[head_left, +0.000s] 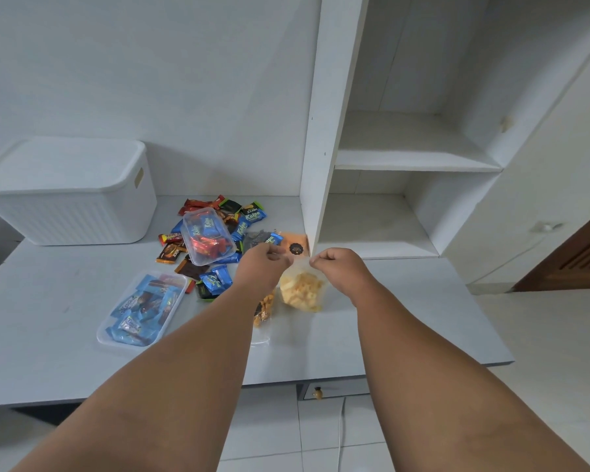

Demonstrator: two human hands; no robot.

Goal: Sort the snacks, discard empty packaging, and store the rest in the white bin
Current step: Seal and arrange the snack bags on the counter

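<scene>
On the grey desk [389,328], a clear tray [103,335] of blue-wrapped snacks is seen nearest, left of the forearms. A small clear bag of orange snacks [264,310] is partly hidden under the left forearm. Just beside it, a clear bag of yellow crackers [302,291] is pinched at its top edge by the curled fingers of the left hand [263,264] and the right hand [338,267]. Beyond, a second clear tub [188,216] is set among loose wrapped snacks [252,216], and an orange pouch [295,245] lies beside the shelf unit [312,165]. The lidded white bin [69,199] stands at the far left.
</scene>
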